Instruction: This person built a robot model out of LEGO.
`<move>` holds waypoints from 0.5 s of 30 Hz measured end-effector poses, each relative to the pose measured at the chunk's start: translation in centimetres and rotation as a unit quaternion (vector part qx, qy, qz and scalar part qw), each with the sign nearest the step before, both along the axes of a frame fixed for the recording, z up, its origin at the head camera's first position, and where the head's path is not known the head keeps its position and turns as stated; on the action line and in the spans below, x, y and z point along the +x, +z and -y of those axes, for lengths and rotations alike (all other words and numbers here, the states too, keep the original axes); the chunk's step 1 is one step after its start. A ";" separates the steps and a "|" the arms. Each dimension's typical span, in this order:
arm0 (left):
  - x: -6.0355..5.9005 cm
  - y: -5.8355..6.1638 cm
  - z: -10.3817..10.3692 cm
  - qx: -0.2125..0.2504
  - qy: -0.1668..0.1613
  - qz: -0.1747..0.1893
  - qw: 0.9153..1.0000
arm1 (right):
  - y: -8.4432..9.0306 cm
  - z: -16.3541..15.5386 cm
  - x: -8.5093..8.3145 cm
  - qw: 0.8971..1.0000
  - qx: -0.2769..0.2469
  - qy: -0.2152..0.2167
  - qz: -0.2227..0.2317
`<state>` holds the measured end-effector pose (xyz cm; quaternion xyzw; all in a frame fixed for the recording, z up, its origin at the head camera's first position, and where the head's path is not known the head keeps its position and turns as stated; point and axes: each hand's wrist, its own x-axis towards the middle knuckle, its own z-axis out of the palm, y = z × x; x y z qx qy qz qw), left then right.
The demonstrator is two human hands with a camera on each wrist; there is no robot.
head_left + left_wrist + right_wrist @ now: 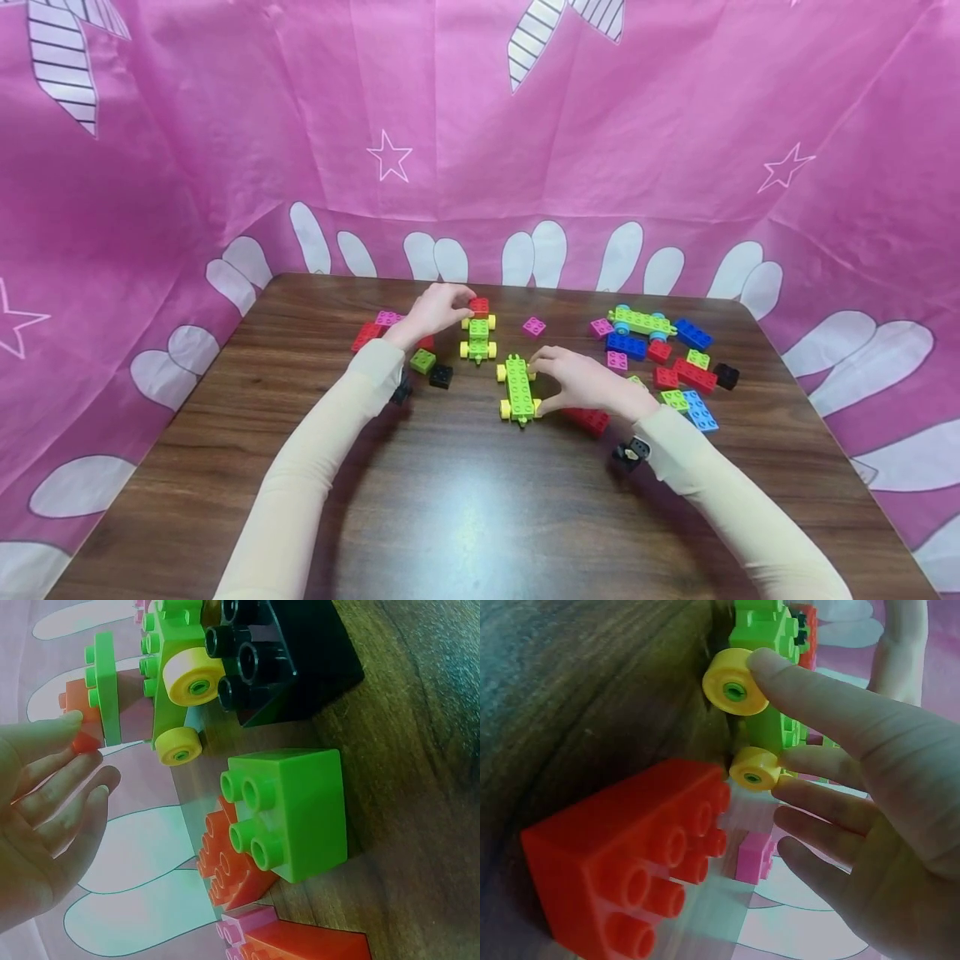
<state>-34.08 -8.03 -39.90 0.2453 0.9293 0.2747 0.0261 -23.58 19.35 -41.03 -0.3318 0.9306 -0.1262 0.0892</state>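
My left hand (438, 310) pinches a red brick (82, 712) at the top of a stack on a lime-green wheeled car base (478, 338) with yellow wheels. A thin green piece (107, 688) sits directly under that brick. Nearer and to the right, a second lime-green car base (518, 388) with yellow wheels stands on the table. Beside it is my right hand (577, 379), its fingers spread and fairly straight. The thumb touches the near yellow wheel (735, 681), and the fingertips are at the far wheel (754, 769).
By the left wrist lie a green brick (423, 360), a black brick (441, 377), and red and pink bricks. A large red brick (630, 855) is under the right hand. Several loose bricks and a blue-wheeled green car base (642, 321) lie at the right.
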 end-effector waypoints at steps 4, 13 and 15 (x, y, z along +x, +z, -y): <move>0.1 0.0 -0.1 -0.008 0.004 -0.004 1.000 | -0.2 0.0 0.2 1.000 -0.008 0.010 -0.015; 1.5 0.9 0.0 -0.037 0.014 -0.055 0.998 | -0.5 -0.2 0.3 1.000 0.006 0.004 -0.008; 2.3 1.2 -0.1 -0.040 0.013 -0.071 0.997 | -0.5 -0.2 0.3 1.000 0.004 0.003 -0.004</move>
